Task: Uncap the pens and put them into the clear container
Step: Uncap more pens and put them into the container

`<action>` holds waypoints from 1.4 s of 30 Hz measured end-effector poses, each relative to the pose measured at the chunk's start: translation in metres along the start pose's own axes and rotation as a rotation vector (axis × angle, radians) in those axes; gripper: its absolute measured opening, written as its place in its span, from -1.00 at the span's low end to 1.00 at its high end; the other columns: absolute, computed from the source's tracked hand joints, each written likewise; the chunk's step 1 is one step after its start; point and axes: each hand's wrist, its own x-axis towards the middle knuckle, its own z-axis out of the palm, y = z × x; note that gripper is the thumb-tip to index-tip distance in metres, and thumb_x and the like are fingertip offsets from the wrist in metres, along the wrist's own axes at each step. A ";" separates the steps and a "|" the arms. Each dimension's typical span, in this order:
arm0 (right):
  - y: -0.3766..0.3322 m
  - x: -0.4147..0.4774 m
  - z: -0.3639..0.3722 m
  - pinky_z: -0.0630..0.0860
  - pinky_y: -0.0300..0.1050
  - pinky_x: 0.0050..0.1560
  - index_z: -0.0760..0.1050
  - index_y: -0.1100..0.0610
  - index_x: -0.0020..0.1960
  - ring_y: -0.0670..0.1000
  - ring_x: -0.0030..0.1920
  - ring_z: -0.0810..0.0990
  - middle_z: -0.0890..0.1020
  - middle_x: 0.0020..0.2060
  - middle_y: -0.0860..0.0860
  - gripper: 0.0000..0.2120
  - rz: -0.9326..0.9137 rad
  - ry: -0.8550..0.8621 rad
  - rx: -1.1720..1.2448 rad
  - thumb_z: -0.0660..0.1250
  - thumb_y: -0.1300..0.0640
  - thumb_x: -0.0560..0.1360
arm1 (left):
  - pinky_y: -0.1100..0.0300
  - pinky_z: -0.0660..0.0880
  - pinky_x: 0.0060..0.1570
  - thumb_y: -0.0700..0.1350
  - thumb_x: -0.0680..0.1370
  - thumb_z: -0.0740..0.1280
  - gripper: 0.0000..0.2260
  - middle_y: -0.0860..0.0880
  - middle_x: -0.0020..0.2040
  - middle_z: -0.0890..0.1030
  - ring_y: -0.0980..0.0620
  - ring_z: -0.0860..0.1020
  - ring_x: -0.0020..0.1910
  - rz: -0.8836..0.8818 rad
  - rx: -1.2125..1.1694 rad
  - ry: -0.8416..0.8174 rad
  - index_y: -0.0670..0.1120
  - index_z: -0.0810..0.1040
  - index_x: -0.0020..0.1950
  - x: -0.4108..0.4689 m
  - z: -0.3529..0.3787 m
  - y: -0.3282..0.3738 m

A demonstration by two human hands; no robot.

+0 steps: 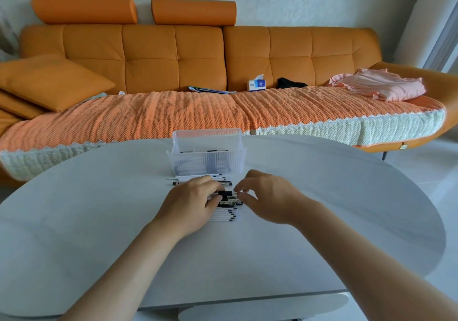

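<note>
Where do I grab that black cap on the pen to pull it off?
The grip is the free right end of the short black plastic cap. Pinch it from the right with your right hand: the thin white pen lies sideways and the left hand holds its barrel.
</note>
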 end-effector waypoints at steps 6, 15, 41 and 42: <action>-0.004 0.002 -0.001 0.51 0.01 -0.04 0.61 0.02 0.10 0.04 -0.03 0.57 0.58 0.00 -0.06 -0.72 -0.025 -0.025 -0.080 0.15 -0.02 0.66 | 0.26 0.39 -0.31 -0.01 0.50 0.39 -0.85 0.19 -0.03 0.60 0.13 0.56 -0.07 0.047 -0.008 0.023 0.11 0.57 0.06 -0.002 -0.005 0.005; -0.013 0.004 -0.002 0.49 -0.11 -0.12 0.65 -0.08 0.01 -0.07 -0.09 0.56 0.61 -0.05 -0.15 -0.88 -0.031 0.092 -0.063 0.35 -0.01 0.55 | 0.31 0.29 -0.31 0.03 0.57 0.31 -0.91 0.18 -0.08 0.60 0.14 0.55 -0.12 -0.010 -0.060 -0.026 0.13 0.60 0.02 -0.002 -0.004 0.004; -0.012 0.006 -0.005 0.51 -0.10 -0.04 0.62 -0.10 0.07 -0.10 -0.06 0.56 0.63 0.01 -0.17 -0.81 0.021 -0.007 0.032 0.26 -0.10 0.60 | 0.17 0.39 -0.21 0.08 0.62 0.18 -0.81 0.15 -0.09 0.61 0.11 0.54 -0.11 -0.087 -0.031 -0.136 0.12 0.58 0.05 -0.001 -0.011 0.002; -0.011 0.006 -0.005 0.52 -0.10 -0.04 0.63 -0.10 0.05 -0.10 -0.07 0.56 0.64 -0.01 -0.17 -0.83 0.028 0.001 0.029 0.30 -0.10 0.58 | 0.17 0.41 -0.19 0.08 0.62 0.18 -0.81 0.15 -0.09 0.61 0.10 0.54 -0.10 -0.089 -0.032 -0.148 0.12 0.58 0.06 -0.001 -0.011 0.002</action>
